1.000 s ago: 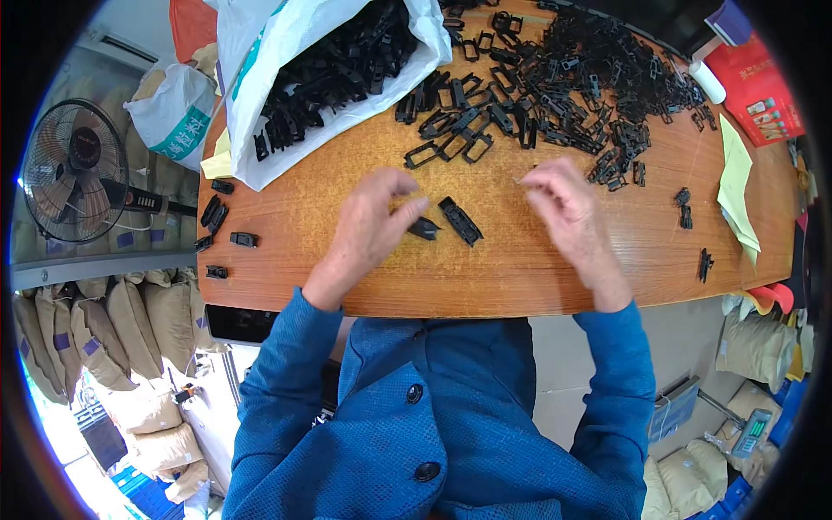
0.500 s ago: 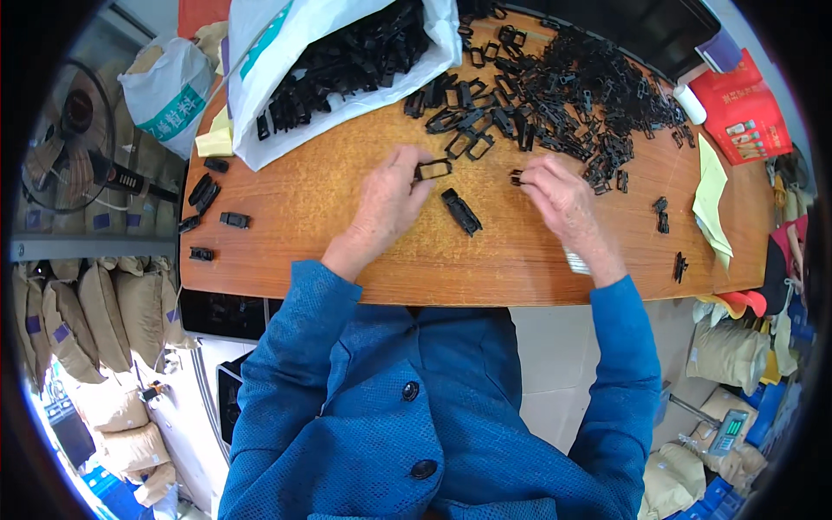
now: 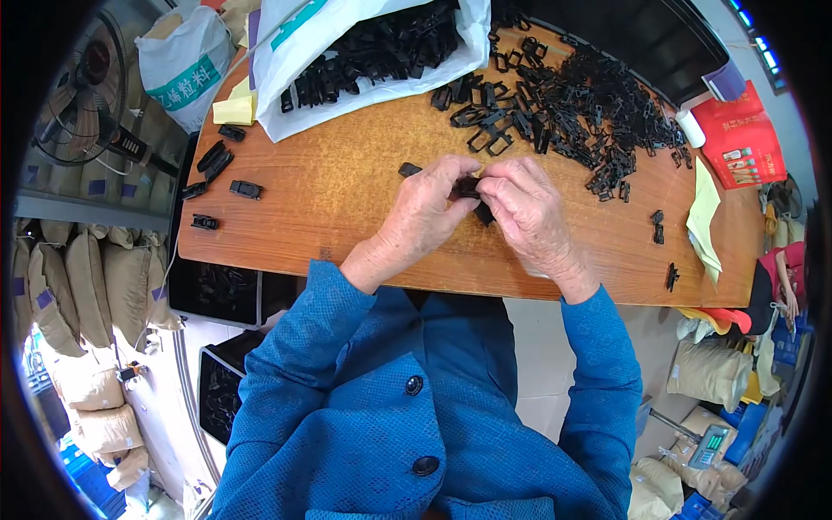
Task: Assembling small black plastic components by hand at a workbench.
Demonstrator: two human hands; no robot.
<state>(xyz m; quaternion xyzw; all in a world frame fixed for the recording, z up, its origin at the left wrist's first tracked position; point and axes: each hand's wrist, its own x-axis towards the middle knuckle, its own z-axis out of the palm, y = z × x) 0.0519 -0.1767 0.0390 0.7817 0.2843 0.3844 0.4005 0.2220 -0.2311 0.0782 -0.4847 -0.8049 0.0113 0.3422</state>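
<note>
Over the middle of the round wooden table [image 3: 329, 199], my left hand [image 3: 425, 212] and my right hand [image 3: 529, 212] meet fingertip to fingertip. Both grip one small black plastic buckle part [image 3: 471, 187] between them; most of it is hidden by the fingers. Another black piece [image 3: 484, 213] lies on the wood just under my right thumb. A single black part [image 3: 409, 169] sits beside my left hand. A large heap of black plastic buckles [image 3: 589, 113] spreads across the table beyond my hands.
A white bag full of black parts [image 3: 364, 52] lies open at the table's far left. Several finished black pieces [image 3: 227, 173] rest along the left edge. Yellow sheets [image 3: 704, 217] and a red packet [image 3: 737, 139] are at right. A fan [image 3: 78, 95] and sacks stand left.
Both hands have come together at the table's middle and picked up a black part. Earlier they were apart, reaching toward loose pieces near the heap.
</note>
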